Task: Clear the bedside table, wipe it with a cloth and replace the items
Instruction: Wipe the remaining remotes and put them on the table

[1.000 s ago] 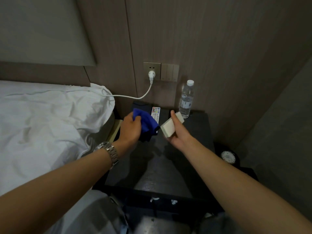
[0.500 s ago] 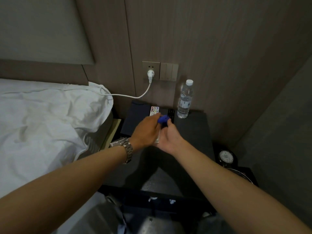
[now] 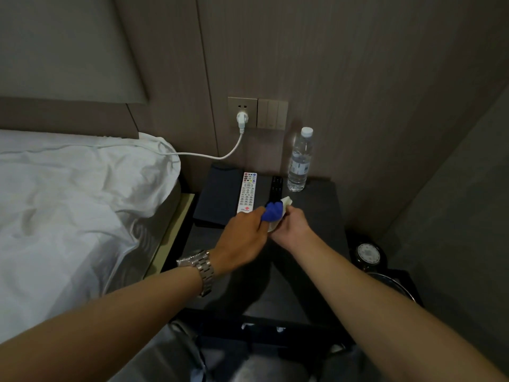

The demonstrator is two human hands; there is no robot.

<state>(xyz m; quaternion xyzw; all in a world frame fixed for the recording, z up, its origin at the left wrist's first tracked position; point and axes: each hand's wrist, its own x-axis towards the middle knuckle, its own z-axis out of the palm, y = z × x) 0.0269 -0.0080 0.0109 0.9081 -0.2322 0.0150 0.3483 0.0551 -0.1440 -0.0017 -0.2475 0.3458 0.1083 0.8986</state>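
Head view over a dark bedside table [image 3: 316, 216] bearing two remotes, one white [image 3: 247, 192] and one black [image 3: 276, 188], and one water bottle [image 3: 300, 161], where the left hand [image 3: 242, 238] grips a bunched blue cloth [image 3: 273, 212] against a small white box [image 3: 278, 219] clasped in the right hand [image 3: 293, 228].

Dim wood-panelled wall [image 3: 344, 64], white bed [image 3: 68, 202]

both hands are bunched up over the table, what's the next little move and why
Probably finish rubbing the white box with the blue cloth, then set it down on the bedside table. The left hand presses the cloth against the box in the right hand, above open tabletop.
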